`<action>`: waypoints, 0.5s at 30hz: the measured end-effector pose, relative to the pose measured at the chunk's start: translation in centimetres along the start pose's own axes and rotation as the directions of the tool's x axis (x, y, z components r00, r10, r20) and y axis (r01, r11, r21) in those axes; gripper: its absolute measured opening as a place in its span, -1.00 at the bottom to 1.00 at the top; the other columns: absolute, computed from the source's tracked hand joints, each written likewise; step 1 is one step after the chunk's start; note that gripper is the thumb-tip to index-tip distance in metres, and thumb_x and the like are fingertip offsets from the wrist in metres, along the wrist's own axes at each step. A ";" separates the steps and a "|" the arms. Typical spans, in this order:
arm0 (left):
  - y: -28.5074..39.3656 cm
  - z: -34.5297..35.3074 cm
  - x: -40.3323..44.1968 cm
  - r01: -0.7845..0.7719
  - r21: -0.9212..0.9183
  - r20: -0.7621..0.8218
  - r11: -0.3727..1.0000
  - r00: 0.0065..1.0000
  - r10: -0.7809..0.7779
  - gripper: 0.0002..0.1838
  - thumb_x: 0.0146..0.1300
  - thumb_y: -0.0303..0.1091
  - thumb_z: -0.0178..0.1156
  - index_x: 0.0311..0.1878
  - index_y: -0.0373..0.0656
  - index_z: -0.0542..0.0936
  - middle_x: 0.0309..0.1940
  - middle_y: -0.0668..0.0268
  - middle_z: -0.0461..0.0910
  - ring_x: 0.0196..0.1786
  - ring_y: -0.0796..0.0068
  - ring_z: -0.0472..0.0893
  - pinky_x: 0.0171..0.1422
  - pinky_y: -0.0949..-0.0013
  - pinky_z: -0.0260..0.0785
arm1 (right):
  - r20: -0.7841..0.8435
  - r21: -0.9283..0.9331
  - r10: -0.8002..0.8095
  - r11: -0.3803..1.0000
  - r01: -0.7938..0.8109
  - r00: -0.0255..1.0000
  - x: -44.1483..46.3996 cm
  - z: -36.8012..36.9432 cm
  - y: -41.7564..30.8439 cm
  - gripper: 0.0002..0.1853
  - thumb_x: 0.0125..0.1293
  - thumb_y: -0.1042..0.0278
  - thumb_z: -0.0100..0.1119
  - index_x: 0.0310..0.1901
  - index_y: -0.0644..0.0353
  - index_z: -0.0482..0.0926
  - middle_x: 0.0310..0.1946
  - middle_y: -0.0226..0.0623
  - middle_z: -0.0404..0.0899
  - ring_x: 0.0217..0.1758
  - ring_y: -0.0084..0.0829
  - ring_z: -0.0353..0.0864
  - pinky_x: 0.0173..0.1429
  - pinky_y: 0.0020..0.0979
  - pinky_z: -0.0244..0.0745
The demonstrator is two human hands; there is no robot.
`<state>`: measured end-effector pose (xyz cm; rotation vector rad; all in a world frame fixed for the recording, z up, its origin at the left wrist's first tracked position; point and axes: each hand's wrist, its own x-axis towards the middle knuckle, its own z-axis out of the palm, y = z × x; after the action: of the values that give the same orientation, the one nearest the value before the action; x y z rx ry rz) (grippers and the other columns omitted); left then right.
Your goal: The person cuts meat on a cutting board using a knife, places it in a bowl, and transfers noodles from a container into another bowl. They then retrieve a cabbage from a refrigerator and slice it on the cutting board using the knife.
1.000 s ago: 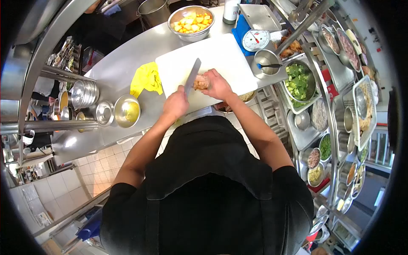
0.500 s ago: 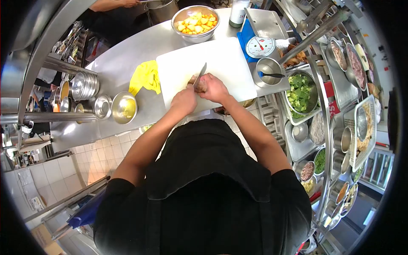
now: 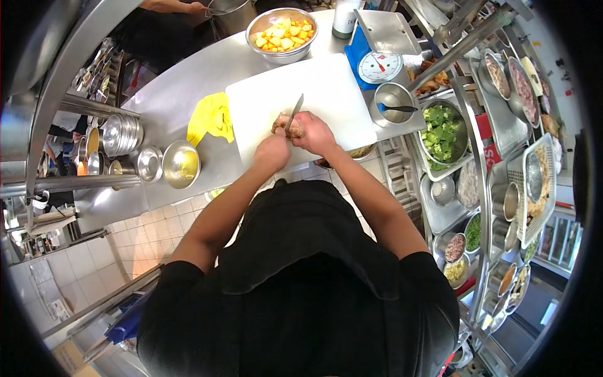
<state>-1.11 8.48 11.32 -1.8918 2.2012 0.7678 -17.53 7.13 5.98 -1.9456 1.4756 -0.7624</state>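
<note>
Near edge of a white cutting board [image 3: 333, 88], on a steel counter [image 3: 160, 97]. My left hand [image 3: 272, 151] is curled around the handle end of a knife [image 3: 297, 107], blade angled away from me, tip toward the far side. My right hand [image 3: 314, 133] is clamped on a piece of meat [image 3: 281, 122], browned in places, pinkish elsewhere; blade lies across it, just beside my right fingers. How deep the edge sits, I cannot tell. Left of the board: crumpled yellow cloth [image 3: 210, 118], then a steel bowl [image 3: 171, 164] with something yellow inside. Beyond the far edge, a larger bowl [image 3: 282, 58] of orange and yellow chunks [image 3: 286, 34]. At right, a blue scale [image 3: 379, 66], and near it a steel container [image 3: 392, 93] with a blue-and-black utensil [image 3: 404, 109] across its mouth. Farther right, broccoli [image 3: 441, 132] in a round pan.
</note>
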 end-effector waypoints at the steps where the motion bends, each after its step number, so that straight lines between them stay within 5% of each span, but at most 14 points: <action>1: -0.7 -0.8 -1.2 -0.023 0.003 0.020 1.000 1.000 0.023 -0.74 0.28 -0.42 -0.09 -0.02 -0.33 0.40 -0.25 -0.20 0.63 -0.14 -0.18 0.65 0.01 -0.10 0.45 | -0.015 -0.003 0.009 1.000 -0.009 1.000 -0.3 0.2 -0.1 -0.36 -0.12 0.24 0.48 0.03 0.18 0.42 -0.04 -0.07 0.52 0.06 -0.02 0.53 0.15 -0.15 0.46; 6: -1.6 1.1 -1.6 -0.034 -0.006 0.008 0.999 0.999 0.034 -0.77 0.28 -0.42 -0.07 -0.05 -0.32 0.40 -0.23 -0.18 0.63 -0.11 -0.13 0.66 0.01 -0.07 0.47 | -0.085 0.004 -0.029 1.000 0.030 0.996 -0.4 0.4 -0.4 -0.33 -0.14 0.27 0.50 0.05 0.17 0.40 -0.05 -0.04 0.53 0.03 0.00 0.55 0.12 -0.14 0.47; 12: -1.1 -0.9 -1.2 -0.026 -0.029 -0.069 0.999 0.997 0.024 -0.81 0.31 -0.41 -0.08 -0.09 -0.30 0.39 -0.30 -0.15 0.64 -0.16 -0.16 0.66 -0.03 -0.08 0.48 | 0.035 -0.056 0.084 0.995 -0.082 0.996 -0.2 -0.1 -1.0 -0.34 -0.11 0.23 0.47 0.06 0.16 0.39 -0.01 -0.08 0.47 0.08 -0.04 0.50 0.18 -0.16 0.44; 15: -1.5 -3.3 -2.4 -0.023 -0.035 -0.109 0.999 0.994 0.020 -0.81 0.32 -0.40 -0.08 -0.09 -0.29 0.39 -0.28 -0.15 0.64 -0.14 -0.16 0.66 -0.02 -0.06 0.48 | -0.105 -0.059 -0.104 0.993 0.098 0.989 0.2 -0.2 -2.5 -0.35 -0.13 0.24 0.47 0.04 0.15 0.39 0.02 -0.11 0.41 0.11 -0.04 0.47 0.20 -0.16 0.45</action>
<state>1.47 8.94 14.74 -1.9750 2.2901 0.7287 -15.99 7.49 7.97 -2.0610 1.4828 -0.8937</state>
